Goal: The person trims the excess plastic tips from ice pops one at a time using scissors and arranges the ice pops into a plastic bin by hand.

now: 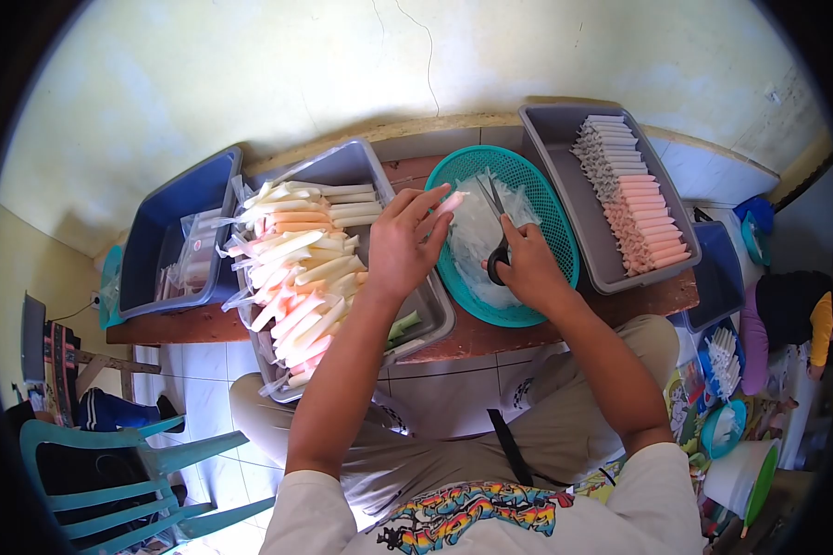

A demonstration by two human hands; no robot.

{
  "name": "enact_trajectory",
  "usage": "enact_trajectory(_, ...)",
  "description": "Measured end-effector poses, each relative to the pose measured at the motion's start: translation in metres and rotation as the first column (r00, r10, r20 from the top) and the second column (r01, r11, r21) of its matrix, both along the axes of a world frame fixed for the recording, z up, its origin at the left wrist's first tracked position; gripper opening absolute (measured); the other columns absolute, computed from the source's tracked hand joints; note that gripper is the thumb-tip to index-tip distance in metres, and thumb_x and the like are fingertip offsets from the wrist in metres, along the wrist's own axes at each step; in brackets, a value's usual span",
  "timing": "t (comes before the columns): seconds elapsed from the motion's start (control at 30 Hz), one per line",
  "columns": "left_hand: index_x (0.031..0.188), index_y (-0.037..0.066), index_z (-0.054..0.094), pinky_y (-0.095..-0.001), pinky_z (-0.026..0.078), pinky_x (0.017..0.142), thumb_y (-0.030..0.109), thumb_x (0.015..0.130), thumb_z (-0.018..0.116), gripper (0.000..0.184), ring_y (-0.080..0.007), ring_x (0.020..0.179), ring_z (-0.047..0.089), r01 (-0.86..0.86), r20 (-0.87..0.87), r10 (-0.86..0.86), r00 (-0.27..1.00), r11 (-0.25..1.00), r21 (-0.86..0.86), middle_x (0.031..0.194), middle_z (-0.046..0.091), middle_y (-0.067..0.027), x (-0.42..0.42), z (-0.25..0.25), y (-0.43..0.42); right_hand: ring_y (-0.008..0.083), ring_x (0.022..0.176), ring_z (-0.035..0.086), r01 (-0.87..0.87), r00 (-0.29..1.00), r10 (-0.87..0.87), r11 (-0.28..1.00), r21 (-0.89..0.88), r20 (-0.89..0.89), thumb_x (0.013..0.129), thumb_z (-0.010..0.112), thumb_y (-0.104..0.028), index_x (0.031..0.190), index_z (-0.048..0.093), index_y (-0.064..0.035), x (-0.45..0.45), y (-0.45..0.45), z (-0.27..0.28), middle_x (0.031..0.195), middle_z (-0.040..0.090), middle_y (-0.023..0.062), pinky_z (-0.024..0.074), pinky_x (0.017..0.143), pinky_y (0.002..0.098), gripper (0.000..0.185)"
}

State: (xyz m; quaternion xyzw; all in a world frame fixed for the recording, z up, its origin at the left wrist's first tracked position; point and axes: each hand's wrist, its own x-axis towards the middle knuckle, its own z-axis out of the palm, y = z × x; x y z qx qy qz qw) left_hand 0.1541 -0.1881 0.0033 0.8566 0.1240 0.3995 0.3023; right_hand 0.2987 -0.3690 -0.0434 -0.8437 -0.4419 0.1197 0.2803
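Note:
My left hand [407, 236] is closed on a pink ice pop tube [451, 203], whose end sticks out past the fingertips. In my right hand [528, 264] is a pair of scissors [498, 248], with the blades apart and pointing up beside the tube's tip. Both hands are over a green mesh basket [560, 227] holding clear plastic scraps [500, 208]. To the left, a grey tray [435, 310] is heaped with long white, pink and orange tubes [296, 268]. Another grey tray [602, 236] on the right holds neatly stacked tubes [643, 217], grey-white and pink.
A dark blue bin [143, 264] with plastic packs stands at the left end of the wooden bench [481, 342]. Behind the bench rises a cracked wall [324, 74]. A green plastic chair [148, 476] is at lower left. A person [787, 319] sits at the far right near several bowls.

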Motion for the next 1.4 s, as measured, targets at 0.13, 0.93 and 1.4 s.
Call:
enact_trajectory(0.13,0.120,0.008,0.079,-0.0416,0.061,0.077,0.004,0.089,0.082,0.031,-0.0303,0.087,0.075,0.013,0.035,-0.013,0.999,1.000,0.012,0.106,0.074,-0.0112,-0.001,0.001,0.000,0.0446,0.117,0.063,0.020,0.998,-0.016,0.998,-0.067,0.058,0.091,0.082,-0.019,0.161,0.042,0.0085,0.002,0.005,-0.013,0.130,0.055,0.0297,0.0536,0.103,0.0461,0.085)
enact_trajectory(0.93,0.126,0.006,0.076,-0.0359,0.059,0.074,0.000,0.087,0.081,0.039,-0.0239,0.080,0.071,0.018,0.110,-0.020,0.994,1.000,0.020,0.103,0.074,-0.0117,0.000,0.003,-0.001,0.0429,0.108,0.074,0.041,0.970,0.051,0.928,-0.369,0.237,0.085,0.076,-0.023,0.159,0.049,-0.0012,-0.011,0.018,-0.008,0.135,0.058,0.0241,0.0622,0.092,0.0512,0.081)
enact_trajectory(1.4,0.130,0.004,0.074,-0.0317,0.061,0.080,-0.006,0.092,0.075,0.040,-0.0181,0.088,0.077,-0.004,0.188,0.041,0.981,0.981,-0.193,0.102,0.074,-0.0091,-0.048,0.040,0.019,0.0364,0.102,0.074,-0.180,0.979,0.156,0.964,0.198,0.130,0.096,0.076,-0.017,0.145,0.061,-0.0057,-0.032,0.030,0.064,0.128,0.065,0.0188,0.0601,0.088,0.0463,0.052)
